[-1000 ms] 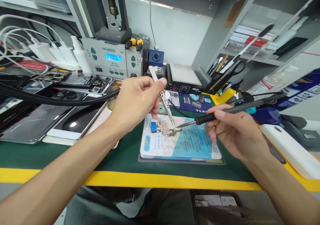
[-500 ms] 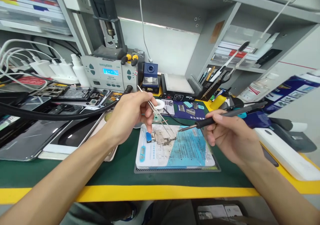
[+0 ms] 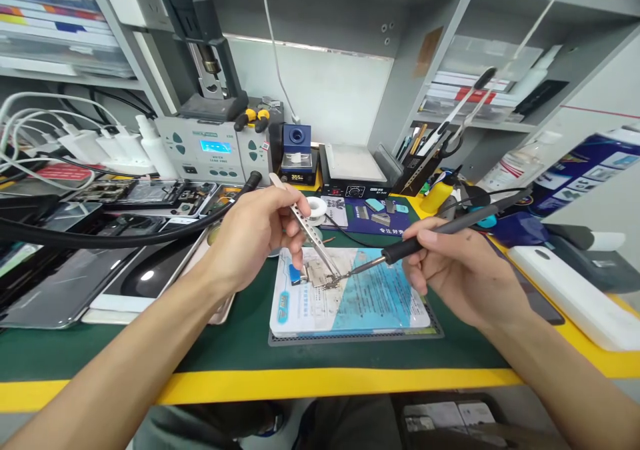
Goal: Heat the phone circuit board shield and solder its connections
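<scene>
Metal tweezers [image 3: 314, 235] are pinched in my left hand [image 3: 257, 230], their tips down on a small metal part [image 3: 319, 275] with a blue end. This part lies on a blue-and-white printed pad [image 3: 385, 303]. In my right hand [image 3: 457, 263] is a soldering iron [image 3: 407, 249], gripped like a pen. Its tip points left and meets the right edge of the part, close to the tweezer tips. Whether the tip actually touches cannot be made out.
Phones and phone parts [image 3: 145, 263] crowd the left, crossed by a thick black hose [image 3: 125, 238]. A soldering station [image 3: 215, 150], a solder roll [image 3: 316, 209] and a heating plate [image 3: 353, 163] stand behind. A white box [image 3: 575, 297] lies at right.
The tweezers have turned and come down onto the metal part. The soldering iron has moved left and down, bringing its tip to the part. My view has shifted slightly.
</scene>
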Available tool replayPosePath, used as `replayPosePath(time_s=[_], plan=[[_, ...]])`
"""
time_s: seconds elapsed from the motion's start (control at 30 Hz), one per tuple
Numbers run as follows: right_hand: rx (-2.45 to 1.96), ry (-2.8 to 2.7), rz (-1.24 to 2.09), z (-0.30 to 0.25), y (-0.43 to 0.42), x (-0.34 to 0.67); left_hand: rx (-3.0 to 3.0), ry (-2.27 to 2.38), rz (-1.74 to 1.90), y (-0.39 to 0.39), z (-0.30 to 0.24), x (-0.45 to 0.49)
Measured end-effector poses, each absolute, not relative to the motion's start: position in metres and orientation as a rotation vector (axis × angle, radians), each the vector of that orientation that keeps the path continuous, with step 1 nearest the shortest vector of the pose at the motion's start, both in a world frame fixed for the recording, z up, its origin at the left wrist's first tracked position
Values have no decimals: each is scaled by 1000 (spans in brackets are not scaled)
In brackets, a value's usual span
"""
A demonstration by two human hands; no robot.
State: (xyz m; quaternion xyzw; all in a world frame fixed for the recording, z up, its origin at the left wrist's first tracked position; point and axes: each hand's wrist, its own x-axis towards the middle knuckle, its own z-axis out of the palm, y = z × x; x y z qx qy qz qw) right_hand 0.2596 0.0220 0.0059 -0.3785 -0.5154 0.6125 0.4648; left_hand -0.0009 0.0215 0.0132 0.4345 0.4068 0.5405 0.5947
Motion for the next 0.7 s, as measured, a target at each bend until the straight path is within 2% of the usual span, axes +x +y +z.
replayPosePath(time_s=[0.7], plan=[[-978, -1231, 1606, -3, 20, 255, 969, 811, 1248, 20, 17, 0]])
